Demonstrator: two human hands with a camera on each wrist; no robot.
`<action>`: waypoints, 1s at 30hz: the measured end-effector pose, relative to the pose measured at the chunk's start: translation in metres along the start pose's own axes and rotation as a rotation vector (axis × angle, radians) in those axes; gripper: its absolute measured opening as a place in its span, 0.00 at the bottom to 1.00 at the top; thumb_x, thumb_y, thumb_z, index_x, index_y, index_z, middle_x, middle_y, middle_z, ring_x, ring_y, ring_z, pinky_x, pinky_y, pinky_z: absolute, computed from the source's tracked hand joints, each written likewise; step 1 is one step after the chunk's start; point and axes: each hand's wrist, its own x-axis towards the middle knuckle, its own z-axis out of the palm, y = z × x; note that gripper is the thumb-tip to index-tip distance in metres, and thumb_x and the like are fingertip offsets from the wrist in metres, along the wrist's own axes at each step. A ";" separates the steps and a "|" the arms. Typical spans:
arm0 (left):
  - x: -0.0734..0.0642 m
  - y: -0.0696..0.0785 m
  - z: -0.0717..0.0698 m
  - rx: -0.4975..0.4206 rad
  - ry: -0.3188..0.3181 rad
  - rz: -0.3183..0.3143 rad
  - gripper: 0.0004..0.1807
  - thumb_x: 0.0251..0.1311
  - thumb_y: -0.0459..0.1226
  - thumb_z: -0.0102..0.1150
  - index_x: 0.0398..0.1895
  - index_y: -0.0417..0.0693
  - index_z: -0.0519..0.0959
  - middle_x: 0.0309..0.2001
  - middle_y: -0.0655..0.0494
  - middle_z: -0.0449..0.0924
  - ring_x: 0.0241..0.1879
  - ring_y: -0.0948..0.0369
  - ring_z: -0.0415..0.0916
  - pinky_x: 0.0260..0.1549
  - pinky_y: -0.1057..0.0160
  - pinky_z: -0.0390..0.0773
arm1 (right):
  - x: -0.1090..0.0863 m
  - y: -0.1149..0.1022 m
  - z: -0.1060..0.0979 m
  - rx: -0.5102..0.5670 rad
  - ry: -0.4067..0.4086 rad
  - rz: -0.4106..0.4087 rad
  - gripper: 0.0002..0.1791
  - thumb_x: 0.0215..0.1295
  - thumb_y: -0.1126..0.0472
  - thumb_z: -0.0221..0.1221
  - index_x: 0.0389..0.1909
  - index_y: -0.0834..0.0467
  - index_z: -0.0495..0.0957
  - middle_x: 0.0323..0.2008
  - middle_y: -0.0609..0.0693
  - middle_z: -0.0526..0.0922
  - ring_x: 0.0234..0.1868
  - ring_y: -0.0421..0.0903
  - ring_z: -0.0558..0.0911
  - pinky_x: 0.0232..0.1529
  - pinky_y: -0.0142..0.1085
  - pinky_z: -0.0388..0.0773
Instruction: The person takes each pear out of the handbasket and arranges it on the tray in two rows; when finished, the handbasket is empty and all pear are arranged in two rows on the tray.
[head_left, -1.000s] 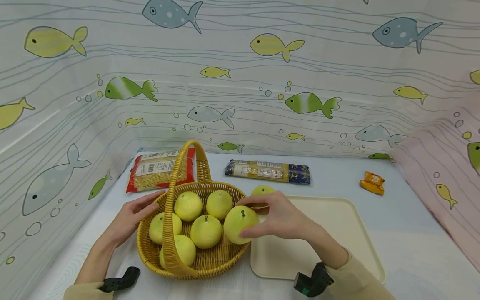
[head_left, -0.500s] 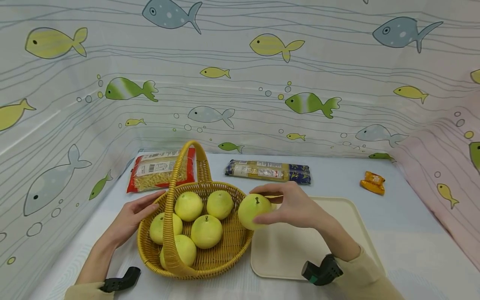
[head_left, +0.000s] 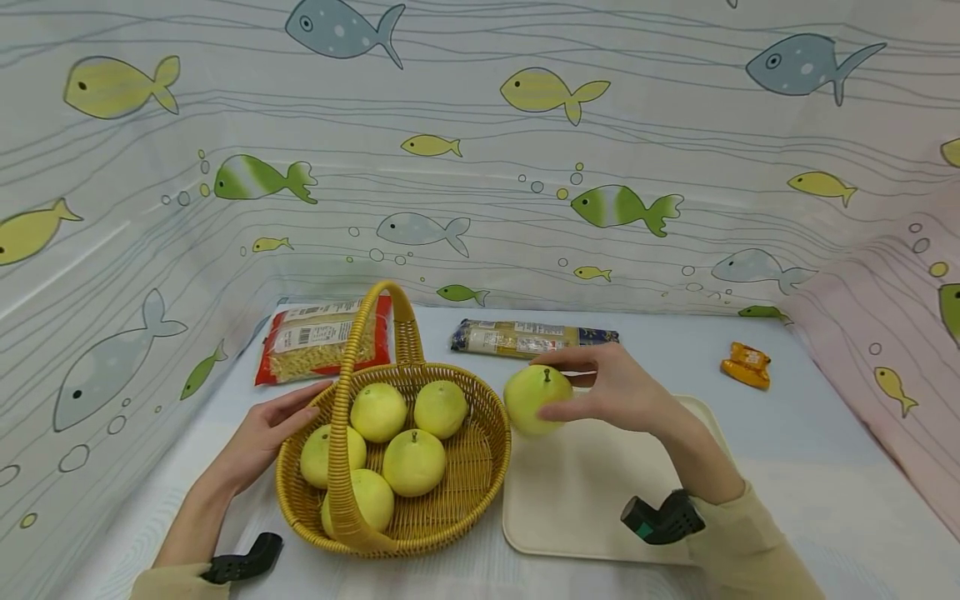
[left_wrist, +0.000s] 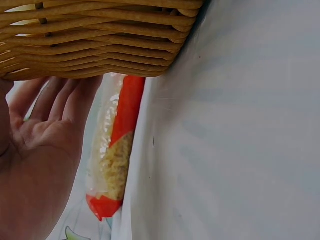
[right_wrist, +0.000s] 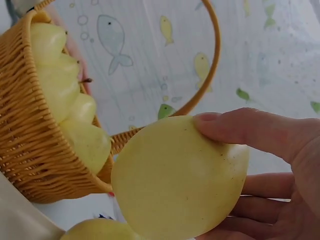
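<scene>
A round yellow-green pear (head_left: pixel 534 400) is held in my right hand (head_left: pixel 611 387), thumb on the near side and fingers behind. It hangs over the left part of the cream tray (head_left: pixel 577 492), just right of the wicker basket (head_left: pixel 465 521). Several similar pears (head_left: pixel 414 463) lie in that basket, under its arched handle. My left hand (head_left: pixel 258 433) touches the basket's left side; in the left wrist view its fingers (left_wrist: pixel 57 102) reach fairly straight against the woven wall (left_wrist: pixel 100 50). Behind the held fruit, the right wrist view shows part of another pear (right_wrist: pixel 97 231) near the tray.
A red-edged bag of pasta (head_left: pixel 311 342) lies behind the basket. Farther right is a long pack of noodles or spaghetti (head_left: pixel 517 340), partly covered by my right hand. A small orange packet (head_left: pixel 746 365) sits at the back right. Fish-printed sheets enclose the table.
My right hand has carried the pear out from over the basket's right side, rightward and back, to above the tray. The left hand has stayed at the basket.
</scene>
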 end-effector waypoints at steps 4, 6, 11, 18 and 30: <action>0.000 0.001 0.000 0.003 -0.002 0.019 0.26 0.76 0.43 0.49 0.74 0.47 0.66 0.61 0.78 0.74 0.59 0.83 0.68 0.52 0.80 0.71 | 0.000 0.008 -0.009 0.006 0.010 0.019 0.31 0.47 0.55 0.78 0.56 0.54 0.83 0.53 0.50 0.83 0.54 0.48 0.83 0.51 0.38 0.83; 0.000 0.001 0.000 0.004 -0.005 0.029 0.26 0.76 0.42 0.49 0.74 0.47 0.66 0.61 0.77 0.74 0.59 0.82 0.68 0.52 0.80 0.71 | 0.000 0.012 -0.014 -0.001 0.014 0.029 0.31 0.48 0.55 0.78 0.56 0.53 0.83 0.52 0.50 0.84 0.53 0.47 0.84 0.51 0.37 0.83; 0.001 -0.001 -0.001 0.005 -0.005 0.031 0.26 0.76 0.42 0.49 0.74 0.47 0.67 0.62 0.77 0.74 0.59 0.82 0.69 0.53 0.79 0.71 | -0.002 0.017 -0.026 0.004 0.020 0.065 0.31 0.49 0.54 0.78 0.57 0.52 0.82 0.54 0.51 0.83 0.51 0.47 0.85 0.48 0.34 0.83; 0.000 -0.003 -0.002 0.013 -0.006 0.027 0.26 0.77 0.43 0.49 0.74 0.48 0.66 0.62 0.77 0.73 0.59 0.82 0.68 0.53 0.80 0.71 | -0.003 0.032 -0.041 0.004 0.040 0.140 0.32 0.49 0.53 0.77 0.57 0.53 0.82 0.51 0.53 0.84 0.44 0.49 0.86 0.40 0.37 0.85; 0.000 -0.004 -0.002 -0.001 -0.019 0.056 0.25 0.77 0.40 0.47 0.74 0.47 0.66 0.62 0.78 0.74 0.60 0.82 0.69 0.53 0.80 0.71 | 0.003 0.058 -0.048 -0.040 0.039 0.184 0.31 0.50 0.51 0.77 0.57 0.55 0.82 0.50 0.54 0.85 0.48 0.50 0.84 0.42 0.36 0.83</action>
